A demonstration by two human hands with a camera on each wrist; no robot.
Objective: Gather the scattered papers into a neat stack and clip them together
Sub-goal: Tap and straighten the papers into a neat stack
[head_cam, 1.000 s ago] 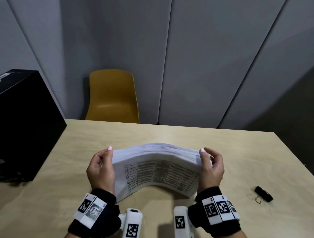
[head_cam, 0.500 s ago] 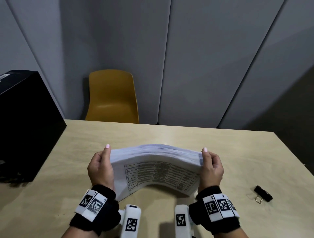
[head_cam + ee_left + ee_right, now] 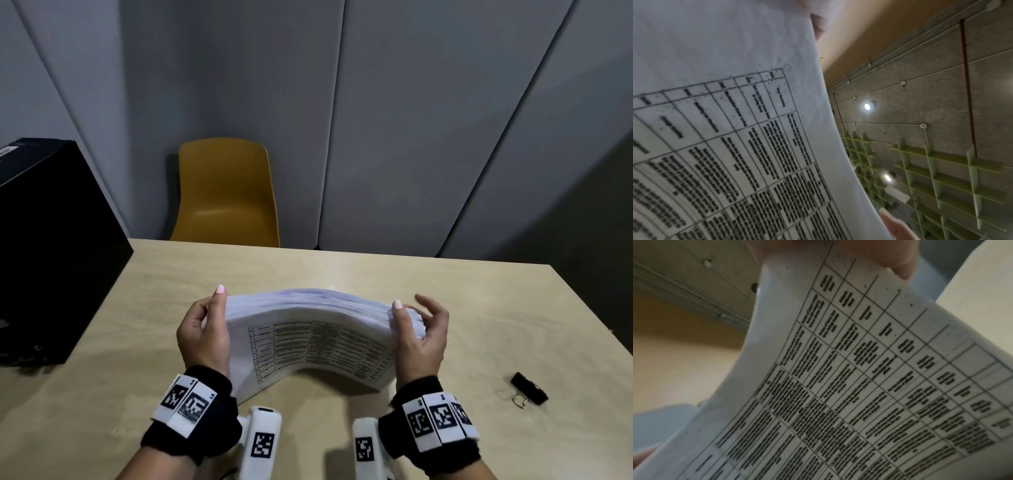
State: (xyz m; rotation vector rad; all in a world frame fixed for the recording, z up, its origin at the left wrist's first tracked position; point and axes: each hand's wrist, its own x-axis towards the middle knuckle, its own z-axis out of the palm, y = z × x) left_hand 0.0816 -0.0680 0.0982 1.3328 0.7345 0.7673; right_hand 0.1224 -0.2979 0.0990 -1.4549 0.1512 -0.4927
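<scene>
A thick stack of white papers (image 3: 315, 329) with a printed table on the near sheet stands on edge on the table, bowed upward in the middle. My left hand (image 3: 205, 329) grips its left end, thumb up along the near face. My right hand (image 3: 418, 329) holds the right end with the thumb on the near face and the fingers spread loosely behind. Both wrist views are filled by the printed sheet (image 3: 725, 138) (image 3: 859, 386). A black binder clip (image 3: 529, 389) lies on the table to the right, apart from the hands.
The light wooden table (image 3: 479, 308) has a large black box (image 3: 51, 250) at its left side. A yellow chair (image 3: 226, 195) stands behind the far edge, before grey wall panels.
The stack has stayed on edge between both hands. My right fingers have loosened and spread away from the back of the stack. The left hand has barely moved.
</scene>
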